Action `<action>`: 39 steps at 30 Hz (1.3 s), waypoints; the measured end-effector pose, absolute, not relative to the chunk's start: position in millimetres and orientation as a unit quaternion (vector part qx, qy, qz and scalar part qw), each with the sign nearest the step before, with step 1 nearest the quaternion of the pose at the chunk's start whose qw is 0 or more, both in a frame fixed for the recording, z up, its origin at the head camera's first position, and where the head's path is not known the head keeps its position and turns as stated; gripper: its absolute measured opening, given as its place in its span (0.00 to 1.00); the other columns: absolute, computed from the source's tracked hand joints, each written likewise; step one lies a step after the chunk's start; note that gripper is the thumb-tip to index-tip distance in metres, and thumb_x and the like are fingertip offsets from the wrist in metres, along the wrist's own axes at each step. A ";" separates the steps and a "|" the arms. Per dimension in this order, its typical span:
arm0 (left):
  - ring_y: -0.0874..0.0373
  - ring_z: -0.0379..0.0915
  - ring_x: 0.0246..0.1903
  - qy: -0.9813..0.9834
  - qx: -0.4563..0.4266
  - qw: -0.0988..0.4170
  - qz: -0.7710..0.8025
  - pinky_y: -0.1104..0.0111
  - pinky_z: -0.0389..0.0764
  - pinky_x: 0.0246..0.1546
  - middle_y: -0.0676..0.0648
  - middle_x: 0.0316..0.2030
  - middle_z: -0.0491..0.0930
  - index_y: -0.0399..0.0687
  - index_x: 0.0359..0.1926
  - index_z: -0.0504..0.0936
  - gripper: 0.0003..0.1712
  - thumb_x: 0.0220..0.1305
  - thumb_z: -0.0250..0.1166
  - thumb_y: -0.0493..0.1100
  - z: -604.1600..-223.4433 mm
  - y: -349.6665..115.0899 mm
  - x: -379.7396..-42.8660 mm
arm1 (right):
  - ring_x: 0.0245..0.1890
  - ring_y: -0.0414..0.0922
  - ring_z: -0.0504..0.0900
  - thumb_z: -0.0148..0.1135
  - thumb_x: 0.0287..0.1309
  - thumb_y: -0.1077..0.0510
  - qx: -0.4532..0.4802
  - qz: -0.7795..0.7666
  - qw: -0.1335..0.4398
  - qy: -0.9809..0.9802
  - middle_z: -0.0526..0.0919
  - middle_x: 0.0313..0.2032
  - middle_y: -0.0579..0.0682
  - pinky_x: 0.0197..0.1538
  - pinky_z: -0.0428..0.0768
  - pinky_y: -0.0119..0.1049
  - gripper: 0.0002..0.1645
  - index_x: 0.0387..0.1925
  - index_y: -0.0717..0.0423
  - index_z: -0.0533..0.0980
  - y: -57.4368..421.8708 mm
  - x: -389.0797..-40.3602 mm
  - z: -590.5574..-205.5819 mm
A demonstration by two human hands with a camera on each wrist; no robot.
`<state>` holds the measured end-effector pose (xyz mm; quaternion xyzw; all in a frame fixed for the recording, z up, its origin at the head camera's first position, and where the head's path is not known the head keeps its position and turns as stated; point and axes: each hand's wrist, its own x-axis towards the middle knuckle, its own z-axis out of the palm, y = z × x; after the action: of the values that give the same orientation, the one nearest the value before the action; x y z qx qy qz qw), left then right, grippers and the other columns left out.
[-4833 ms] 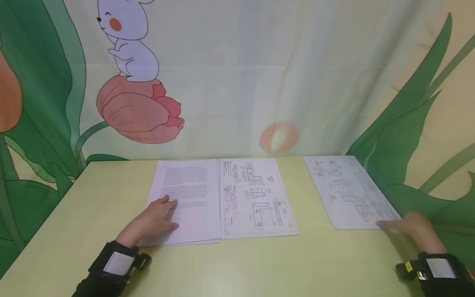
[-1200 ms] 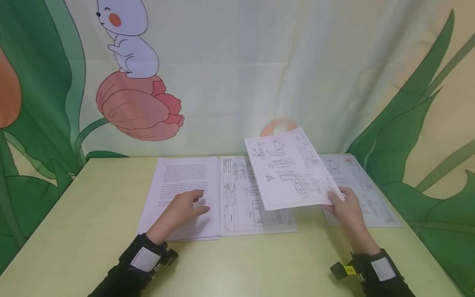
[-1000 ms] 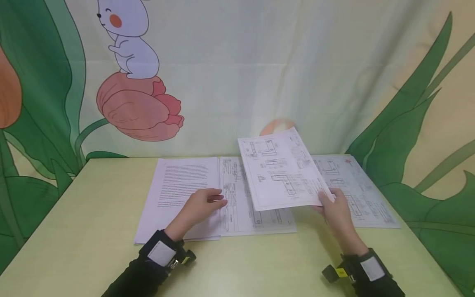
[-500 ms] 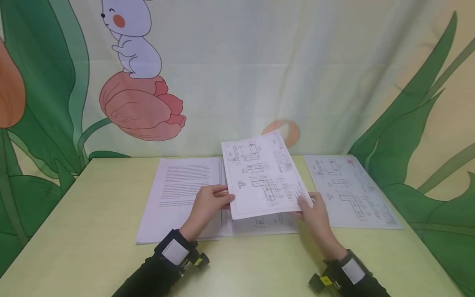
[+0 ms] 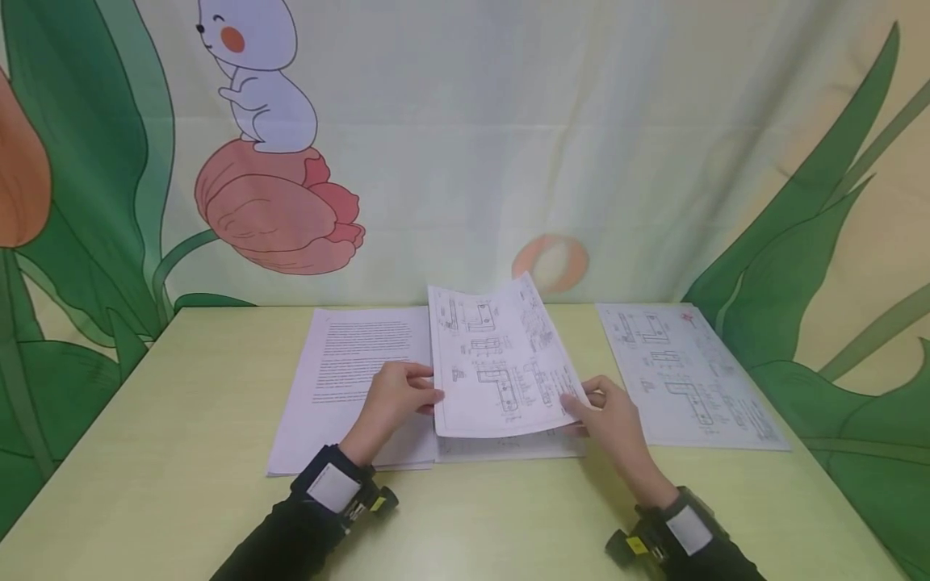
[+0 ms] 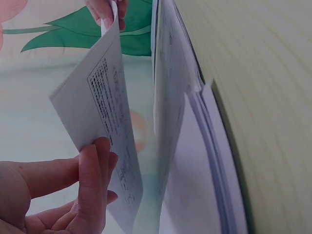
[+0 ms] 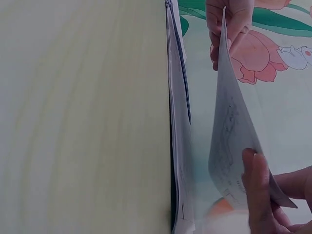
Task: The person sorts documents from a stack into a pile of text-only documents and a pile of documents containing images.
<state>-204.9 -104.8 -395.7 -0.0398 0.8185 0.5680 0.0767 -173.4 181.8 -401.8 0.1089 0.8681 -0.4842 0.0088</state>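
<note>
Both my hands hold a drawing sheet [image 5: 501, 363], printed with technical views of an L-shaped part, above the middle paper stack [image 5: 510, 449]. My left hand [image 5: 392, 403] pinches its left edge between thumb and fingers. At the lower right corner, my right hand [image 5: 610, 420] pinches it the same way. The sheet bows slightly and covers most of the middle stack. In the left wrist view, the sheet [image 6: 112, 97] stands apart from the papers below. The right wrist view shows the sheet's underside [image 7: 231, 117] with my right thumb and fingers at its near corner.
A stack of text pages [image 5: 363, 339] lies left of the middle stack, edges nearly touching. Another stack of drawings [image 5: 690, 379] with a small red mark lies at the right of the pale yellow table [image 5: 494, 524]. A cartoon-printed curtain [image 5: 450, 161] hangs behind the table.
My right hand has lifted the sheet off the right stack and carried it left. My left hand has left the text pages and taken its left edge. Lately the sheet has come lower and further left.
</note>
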 end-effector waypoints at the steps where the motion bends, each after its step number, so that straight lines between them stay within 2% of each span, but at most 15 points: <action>1: 0.57 0.82 0.23 0.822 -0.041 0.080 0.563 0.68 0.84 0.27 0.40 0.32 0.86 0.32 0.50 0.79 0.24 0.50 0.70 0.32 -396.9 -104.7 -205.5 | 0.29 0.43 0.85 0.63 0.59 0.56 0.111 -0.483 0.013 0.869 0.83 0.45 0.64 0.31 0.84 0.37 0.15 0.41 0.60 0.70 181.8 -173.3 -401.3; 5: 0.59 0.82 0.22 0.835 -0.043 0.091 0.542 0.69 0.83 0.26 0.40 0.32 0.86 0.31 0.51 0.79 0.25 0.50 0.71 0.32 -403.0 -104.6 -207.1 | 0.28 0.43 0.84 0.64 0.57 0.56 0.116 -0.468 0.029 0.876 0.83 0.45 0.64 0.31 0.83 0.34 0.16 0.41 0.62 0.72 182.1 -173.0 -400.3; 11: 0.59 0.81 0.22 0.852 -0.037 0.097 0.513 0.69 0.82 0.28 0.42 0.32 0.86 0.31 0.53 0.77 0.27 0.50 0.71 0.33 -406.2 -104.6 -207.8 | 0.28 0.42 0.81 0.64 0.57 0.54 0.121 -0.433 0.064 0.891 0.85 0.40 0.61 0.32 0.81 0.34 0.17 0.42 0.63 0.74 185.1 -172.4 -401.7; 18: 0.60 0.77 0.23 0.899 0.000 0.081 0.430 0.71 0.76 0.28 0.48 0.25 0.83 0.34 0.54 0.77 0.30 0.48 0.73 0.35 -407.2 -103.5 -206.0 | 0.31 0.44 0.79 0.66 0.55 0.53 0.116 -0.394 0.094 0.907 0.84 0.36 0.56 0.31 0.76 0.32 0.21 0.44 0.64 0.76 192.2 -170.9 -402.8; 23: 0.59 0.74 0.23 0.914 0.019 0.076 0.399 0.72 0.73 0.25 0.48 0.24 0.80 0.33 0.55 0.77 0.30 0.47 0.73 0.34 -406.8 -101.7 -203.2 | 0.31 0.45 0.77 0.67 0.53 0.52 0.113 -0.364 0.119 0.917 0.83 0.33 0.54 0.32 0.74 0.32 0.22 0.44 0.63 0.76 196.9 -170.7 -405.3; 28: 0.59 0.72 0.22 0.923 0.032 0.078 0.374 0.72 0.70 0.24 0.48 0.22 0.78 0.33 0.49 0.80 0.25 0.47 0.73 0.33 -406.7 -100.8 -201.4 | 0.28 0.44 0.76 0.68 0.52 0.53 0.100 -0.344 0.134 0.924 0.83 0.29 0.51 0.30 0.72 0.32 0.19 0.41 0.63 0.77 200.1 -171.4 -406.4; 31: 0.58 0.71 0.23 0.929 0.044 0.077 0.360 0.72 0.69 0.23 0.49 0.21 0.76 0.33 0.45 0.80 0.21 0.47 0.73 0.33 -406.6 -100.4 -200.0 | 0.29 0.44 0.77 0.68 0.52 0.53 0.094 -0.339 0.133 0.927 0.84 0.31 0.52 0.31 0.74 0.32 0.20 0.42 0.63 0.76 202.7 -171.7 -406.5; 35: 0.57 0.71 0.23 0.933 0.052 0.077 0.348 0.72 0.69 0.23 0.49 0.21 0.75 0.33 0.46 0.80 0.22 0.47 0.72 0.33 -406.1 -99.5 -197.9 | 0.31 0.44 0.79 0.68 0.51 0.53 0.091 -0.343 0.132 0.925 0.84 0.35 0.55 0.33 0.76 0.33 0.23 0.45 0.64 0.75 206.1 -171.9 -407.6; 39: 0.57 0.70 0.24 0.940 0.059 0.076 0.329 0.71 0.68 0.22 0.48 0.21 0.75 0.34 0.42 0.81 0.18 0.48 0.72 0.33 -404.9 -97.7 -195.8 | 0.31 0.44 0.79 0.68 0.51 0.54 0.094 -0.344 0.132 0.925 0.83 0.35 0.55 0.33 0.77 0.33 0.22 0.44 0.63 0.75 207.4 -172.3 -409.5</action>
<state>-195.8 -97.7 -404.9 0.0587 0.9396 0.3286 0.0757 -172.3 207.4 -409.5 0.0944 0.9249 -0.3438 0.1322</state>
